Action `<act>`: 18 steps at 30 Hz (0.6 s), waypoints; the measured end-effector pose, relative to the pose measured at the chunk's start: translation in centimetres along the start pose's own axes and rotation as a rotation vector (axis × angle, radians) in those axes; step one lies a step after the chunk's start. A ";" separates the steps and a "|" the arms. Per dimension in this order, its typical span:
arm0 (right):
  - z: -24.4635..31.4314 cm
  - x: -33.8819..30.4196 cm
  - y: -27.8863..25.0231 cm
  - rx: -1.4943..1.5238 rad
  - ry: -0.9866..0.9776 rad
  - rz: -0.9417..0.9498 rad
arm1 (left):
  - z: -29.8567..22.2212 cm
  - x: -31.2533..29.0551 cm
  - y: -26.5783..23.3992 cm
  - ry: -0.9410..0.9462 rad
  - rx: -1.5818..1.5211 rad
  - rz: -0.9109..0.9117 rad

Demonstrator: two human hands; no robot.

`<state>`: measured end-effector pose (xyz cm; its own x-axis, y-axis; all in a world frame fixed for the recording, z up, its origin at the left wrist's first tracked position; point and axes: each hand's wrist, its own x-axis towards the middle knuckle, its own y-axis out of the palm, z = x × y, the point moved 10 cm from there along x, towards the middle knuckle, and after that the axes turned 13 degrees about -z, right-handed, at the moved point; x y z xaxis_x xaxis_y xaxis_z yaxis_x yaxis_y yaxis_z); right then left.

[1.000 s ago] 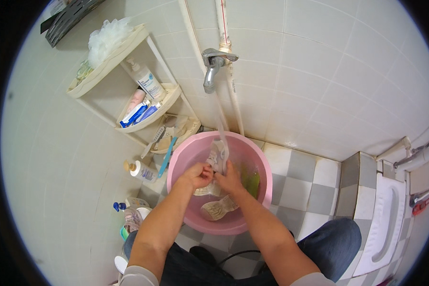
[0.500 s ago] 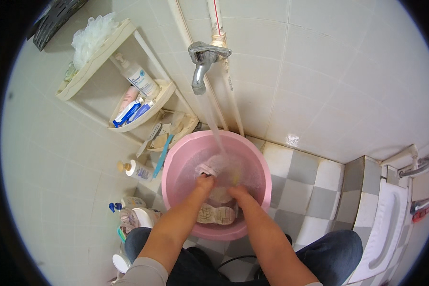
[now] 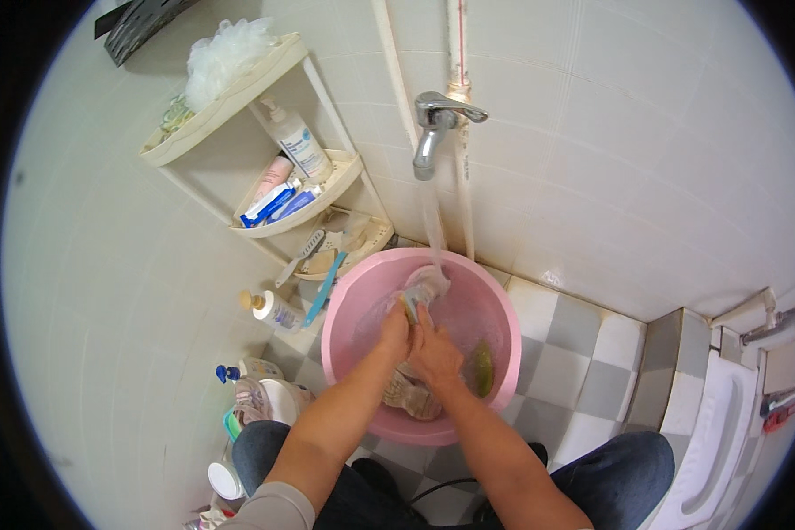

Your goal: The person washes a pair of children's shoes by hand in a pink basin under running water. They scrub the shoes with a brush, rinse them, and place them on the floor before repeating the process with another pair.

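A pink basin [image 3: 330,353] of water stands on the floor below the running tap [image 3: 433,132]. In it, both hands are together on a pale shoe [image 3: 427,284], whose far end lies in the falling stream. My left hand [image 3: 396,327] is closed on the shoe's near part. My right hand [image 3: 435,349] is closed against it from the right, the fingers touching the left hand. A second shoe [image 3: 413,399], with its pale patterned sole showing, lies in the water under my wrists. An olive-green oval thing [image 3: 484,367] is in the water at the basin's right side; its kind is unclear.
At the left, a cream corner shelf [image 3: 283,66] bears bottles, tubes and a white bath puff [image 3: 225,57]. A long blue-handled thing [image 3: 325,287] leans below it, beside a pump bottle [image 3: 276,309]. Several containers crowd my left knee. A white squat toilet [image 3: 711,433] lies right.
The view has shifted, so things sit further right. My right hand has come over to my left on the pale shoe, which is now raised into the stream. The olive-green thing shows more plainly.
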<state>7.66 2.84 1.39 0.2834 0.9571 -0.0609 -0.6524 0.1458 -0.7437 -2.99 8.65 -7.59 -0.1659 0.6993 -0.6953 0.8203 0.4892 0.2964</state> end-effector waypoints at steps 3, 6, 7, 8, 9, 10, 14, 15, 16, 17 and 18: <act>-1.4 1.8 -0.7 -0.098 0.133 0.067 | 1.1 1.4 -2.4 0.271 0.198 -0.050; -1.2 1.2 -1.3 -0.134 0.150 0.025 | 2.4 2.1 -5.4 0.407 0.455 -0.167; -1.6 0.9 -0.1 -0.129 0.077 0.037 | 2.9 1.6 -4.5 0.338 0.424 -0.191; -2.7 0.2 2.3 -0.127 0.011 0.034 | 2.5 0.0 -2.8 0.271 0.398 -0.198; -2.9 -0.7 4.2 -0.112 -0.061 0.063 | 2.2 -0.9 -3.5 0.200 0.381 -0.238; -2.0 -1.4 4.9 -0.117 -0.061 0.127 | 2.3 2.0 -7.0 0.260 0.400 -0.192; -5.6 3.1 1.9 -0.188 0.097 0.183 | 1.5 -2.4 -2.5 0.442 0.757 -0.180; -6.3 3.2 1.7 -0.202 0.140 0.190 | 2.6 -1.5 -3.6 0.379 0.728 -0.198; -5.4 2.5 2.1 -0.172 0.116 0.197 | 3.3 -0.1 -4.8 0.326 0.692 -0.216; -4.5 1.2 3.0 -0.146 0.097 0.199 | 4.0 1.0 -5.2 0.271 0.657 -0.225; -4.7 0.3 3.6 -0.123 0.086 0.204 | 5.0 1.3 -5.2 0.151 0.554 -0.251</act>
<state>8.66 2.44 -4.47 0.2170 0.9379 -0.2708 -0.6134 -0.0848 -0.7852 -4.75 4.41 -13.27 -0.4327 0.6835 -0.5879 0.9015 0.3335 -0.2758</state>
